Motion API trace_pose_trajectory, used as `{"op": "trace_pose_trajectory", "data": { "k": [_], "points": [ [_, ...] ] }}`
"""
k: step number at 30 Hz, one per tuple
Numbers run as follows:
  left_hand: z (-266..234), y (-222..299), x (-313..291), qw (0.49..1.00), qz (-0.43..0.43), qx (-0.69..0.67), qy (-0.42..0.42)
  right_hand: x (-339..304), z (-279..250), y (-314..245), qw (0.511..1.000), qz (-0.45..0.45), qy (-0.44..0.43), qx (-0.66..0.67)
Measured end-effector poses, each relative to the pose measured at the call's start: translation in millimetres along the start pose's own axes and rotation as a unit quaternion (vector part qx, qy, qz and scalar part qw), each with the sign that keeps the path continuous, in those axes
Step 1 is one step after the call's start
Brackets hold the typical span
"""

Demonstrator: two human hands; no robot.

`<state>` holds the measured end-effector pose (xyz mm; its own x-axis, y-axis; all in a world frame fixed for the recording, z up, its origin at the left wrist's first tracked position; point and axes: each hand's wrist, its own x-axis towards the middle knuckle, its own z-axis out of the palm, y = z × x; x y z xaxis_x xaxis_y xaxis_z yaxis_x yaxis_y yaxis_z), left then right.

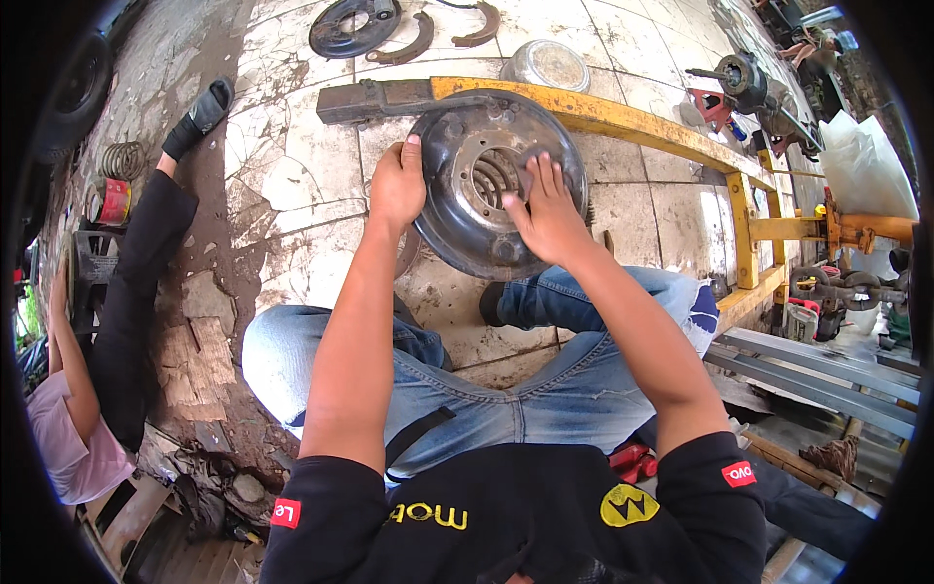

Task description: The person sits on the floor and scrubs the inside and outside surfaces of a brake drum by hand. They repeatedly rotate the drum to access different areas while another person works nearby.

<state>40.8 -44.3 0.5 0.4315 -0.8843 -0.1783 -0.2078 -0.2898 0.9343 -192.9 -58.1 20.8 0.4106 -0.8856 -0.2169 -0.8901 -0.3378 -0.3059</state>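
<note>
Tilted up in front of me is a round black brake backing plate (440, 195) with a bare metal ring and bolt holes about its centre opening. My left hand (397, 183) is closed on its left rim, thumb on the face. On the plate's right half my right hand (551, 216) lies with fingers stretched out and thumb spread. A small dark patch (530, 164) shows by the fingertips; I cannot tell if it is a rag or pad. Through the centre opening, coils of a spring (493, 178) can be seen.
Beyond the plate runs a yellow steel frame (623, 125). A second backing plate (336, 29), curved brake shoes (409, 44) and a round metal cover (547, 66) lie on the tiles. At left, another person's leg (146, 263) stretches out near a coil spring (124, 160). Metal rails (817, 375) stand right.
</note>
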Motion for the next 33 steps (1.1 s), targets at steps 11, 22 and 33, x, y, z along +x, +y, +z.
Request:
{"op": "trace_pose_trajectory", "data": {
  "k": [11, 22, 33],
  "points": [
    [-1, 1, -3, 0.999, 0.021, 0.023, 0.028, -22, -4, -13, 0.999, -0.023, -0.022, -0.016],
    [-1, 6, -6, 0.998, 0.004, -0.065, -0.001, -5, 9, -63, 0.98, -0.184, 0.005, -0.074],
    [-5, 0, -4, 0.997, -0.016, -0.076, -0.025, 31, 4, -56, 0.99, -0.121, 0.056, -0.051]
  ]
}}
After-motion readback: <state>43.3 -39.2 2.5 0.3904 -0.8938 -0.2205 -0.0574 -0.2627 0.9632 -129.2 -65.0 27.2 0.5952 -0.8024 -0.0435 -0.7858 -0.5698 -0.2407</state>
